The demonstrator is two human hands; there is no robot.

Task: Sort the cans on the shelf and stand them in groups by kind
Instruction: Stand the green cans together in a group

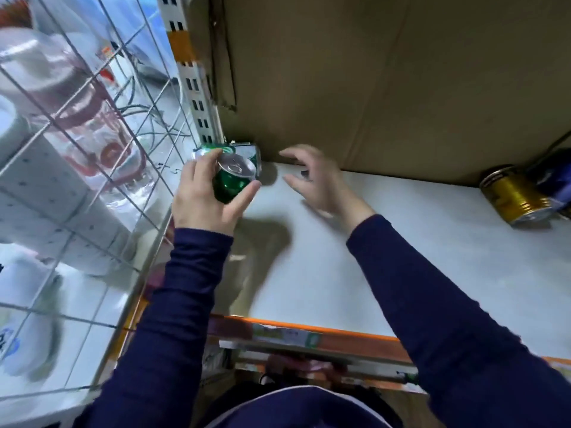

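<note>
My left hand [207, 196] grips a green can [233, 180] with a silver top at the shelf's far left corner. Behind it, against the cardboard, stand other green cans [247, 151], partly hidden by the held one. My right hand [315, 180] hovers just right of them over the white shelf [355, 257], fingers spread and relaxed, holding nothing. A gold can [514, 196] stands at the far right, with a dark blue can [556, 183] right behind it, cut by the frame edge.
A cardboard wall [401, 81] backs the shelf. A white slotted upright [194, 84] and a wire grid panel [92, 134] bound the left side, with packaged goods beyond. An orange price rail [309, 332] marks the front edge.
</note>
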